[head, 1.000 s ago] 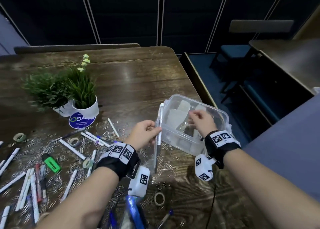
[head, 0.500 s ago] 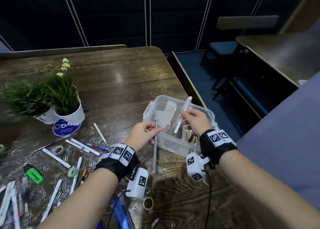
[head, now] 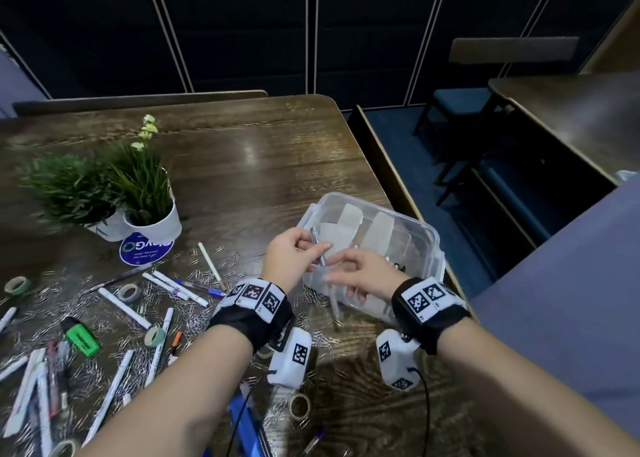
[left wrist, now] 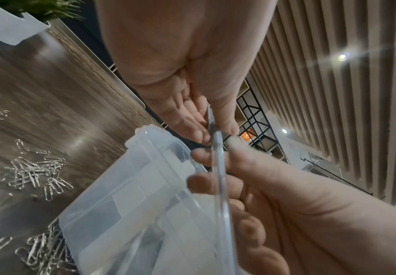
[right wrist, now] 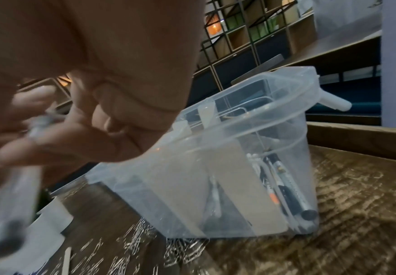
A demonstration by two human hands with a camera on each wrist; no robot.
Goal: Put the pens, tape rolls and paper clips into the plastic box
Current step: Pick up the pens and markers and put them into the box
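The clear plastic box (head: 433, 242) stands open near the table's right edge, with several pens (right wrist: 283, 189) lying in its right compartment. My left hand (head: 294, 255) pinches a clear pen (head: 320, 255) with a grey tip between thumb and fingers, just over the box's near left corner. My right hand (head: 346, 273) has its thumb and forefinger on the same pen (left wrist: 220, 176), a little lower. Loose pens (head: 180, 288), tape rolls (head: 129, 292) and paper clips (head: 201, 318) are scattered over the table to the left.
Two potted plants (head: 152, 221) stand at the left behind the clutter. A green highlighter (head: 81, 337) lies among the pens. Another tape roll (head: 299, 404) sits near my wrists. The table's right edge (head: 398, 197) runs just beyond the box.
The white pen that my right hand held over the box has left it. That hand moved left onto the pen in my left hand, which rose toward the box.
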